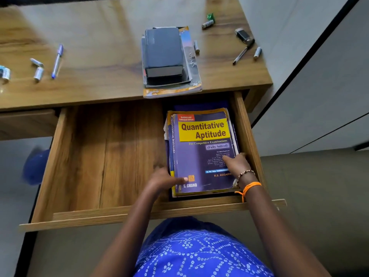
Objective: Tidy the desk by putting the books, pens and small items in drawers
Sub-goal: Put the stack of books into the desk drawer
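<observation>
Here the purple Quantitative Aptitude book [201,152] lies flat in the right end of the open drawer [103,156], its long axis running toward the top of the frame, right edge near the drawer's side wall. The left hand [162,179] grips the book's lower left corner, thumb on the cover; the right hand [236,163] grips its right edge, fingers curled over it. Straight above in the frame, the remaining stack of books [169,60] waits at the desk's [99,56] front edge, about equally near both hands.
</observation>
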